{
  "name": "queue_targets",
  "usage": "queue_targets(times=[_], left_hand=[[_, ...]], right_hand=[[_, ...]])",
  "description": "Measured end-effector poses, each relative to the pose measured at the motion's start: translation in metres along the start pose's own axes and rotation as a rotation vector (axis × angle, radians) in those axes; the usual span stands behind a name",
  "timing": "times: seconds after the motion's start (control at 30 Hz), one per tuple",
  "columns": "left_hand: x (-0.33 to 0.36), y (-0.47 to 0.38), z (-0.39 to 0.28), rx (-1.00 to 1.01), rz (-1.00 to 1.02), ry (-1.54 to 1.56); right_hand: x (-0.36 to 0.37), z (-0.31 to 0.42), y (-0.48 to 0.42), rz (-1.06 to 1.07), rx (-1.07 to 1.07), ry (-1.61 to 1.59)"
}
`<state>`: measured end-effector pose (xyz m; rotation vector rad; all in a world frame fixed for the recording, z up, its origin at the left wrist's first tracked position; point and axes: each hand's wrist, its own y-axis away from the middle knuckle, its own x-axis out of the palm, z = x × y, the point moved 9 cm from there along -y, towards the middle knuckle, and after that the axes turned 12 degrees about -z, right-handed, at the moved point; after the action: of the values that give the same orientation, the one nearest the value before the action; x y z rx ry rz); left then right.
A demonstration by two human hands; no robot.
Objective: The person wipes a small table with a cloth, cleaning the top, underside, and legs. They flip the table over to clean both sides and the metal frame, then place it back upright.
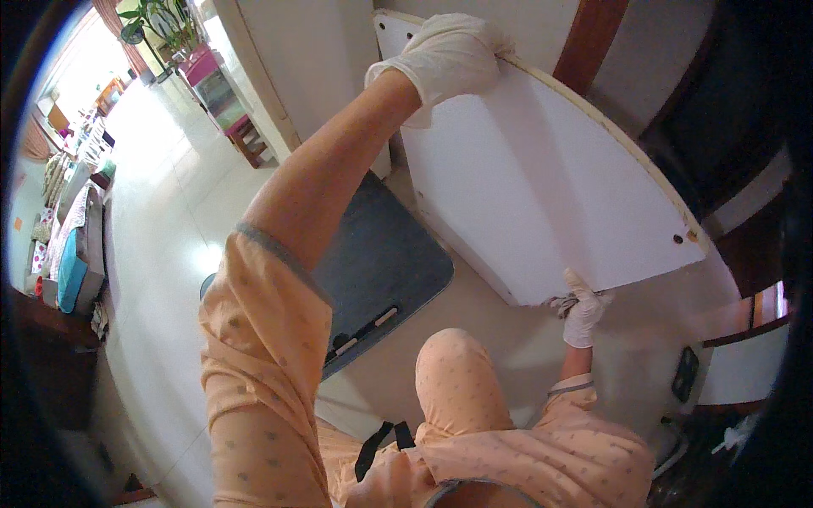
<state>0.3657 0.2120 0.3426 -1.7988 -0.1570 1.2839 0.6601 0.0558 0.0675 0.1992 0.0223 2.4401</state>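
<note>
A white panel (521,171) with a raw yellowish edge and dark holes near its corners stands tilted before me. My left hand (448,60), in a white glove, grips its upper edge; the fingertips are hidden behind it. Something frayed and brownish shows beside those fingers, too unclear to name. Lower right, my right hand (582,314), also gloved, pinches a crumpled grey cloth (562,305) around the panel's lower edge. Its thumb lies against the white face.
A dark grey flat board (387,254) lies on the tiled floor (171,190) left of the panel. Beyond it, a wall edge (267,82) and a glass tank (219,95) on a wooden stand rise. Dark furniture (711,114) is at right. My bent knee (457,374) is below.
</note>
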Motion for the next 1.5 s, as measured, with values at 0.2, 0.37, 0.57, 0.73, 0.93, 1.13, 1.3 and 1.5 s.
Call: queue_targets(times=[0.2, 0.37, 0.57, 0.73, 0.93, 1.13, 1.3, 1.5], left_hand=[[0.034, -0.046, 0.033, -0.097, 0.012, -0.047], [0.058, -0.078, 0.072, -0.295, 0.007, -0.238], [0.062, -0.097, 0.111, -0.166, -0.127, -0.250], [0.073, -0.115, 0.124, -0.182, -0.078, -0.344], [0.086, -0.119, 0.163, -0.303, -0.024, -0.367], [0.091, -0.115, 0.167, -0.364, 0.004, -0.204], [0.066, -0.118, 0.160, -0.182, -0.111, -0.217], [0.064, -0.111, 0.156, -0.156, -0.116, -0.282]], right_hand=[[0.020, 0.004, -0.050, 0.065, -0.097, -0.091], [0.064, 0.011, -0.068, 0.053, -0.039, -0.155], [0.115, 0.010, -0.088, 0.067, -0.064, -0.136], [0.136, 0.007, -0.105, 0.147, -0.018, -0.183], [0.150, -0.006, -0.115, 0.178, 0.121, -0.193], [0.163, -0.004, -0.136, 0.229, -0.119, -0.320], [0.173, 0.005, -0.131, 0.242, -0.041, 0.102], [0.153, 0.036, -0.128, 0.198, -0.478, 1.072]])
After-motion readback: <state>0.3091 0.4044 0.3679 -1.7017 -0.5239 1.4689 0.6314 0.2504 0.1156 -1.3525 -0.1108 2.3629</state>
